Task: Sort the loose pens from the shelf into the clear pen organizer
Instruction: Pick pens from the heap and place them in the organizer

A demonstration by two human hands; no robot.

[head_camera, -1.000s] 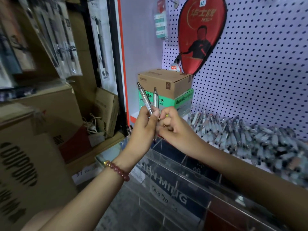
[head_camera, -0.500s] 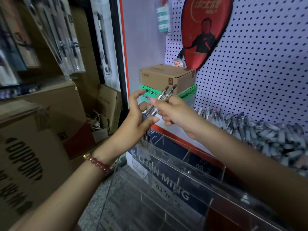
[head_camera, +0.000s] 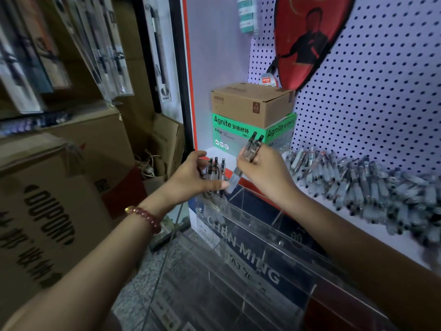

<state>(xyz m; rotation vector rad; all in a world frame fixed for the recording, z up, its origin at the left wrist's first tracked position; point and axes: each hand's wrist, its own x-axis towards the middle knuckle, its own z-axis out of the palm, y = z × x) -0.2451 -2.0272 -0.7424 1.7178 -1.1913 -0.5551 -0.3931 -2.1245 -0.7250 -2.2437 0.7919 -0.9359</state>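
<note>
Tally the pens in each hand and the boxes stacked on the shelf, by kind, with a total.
Tilted pens in the right hand: 2, going by the caps that show
Upright pens in the left hand: 3
Stacked boxes: 2, brown box on green box
Total: 7
The loose pile is too blurred to count.
</note>
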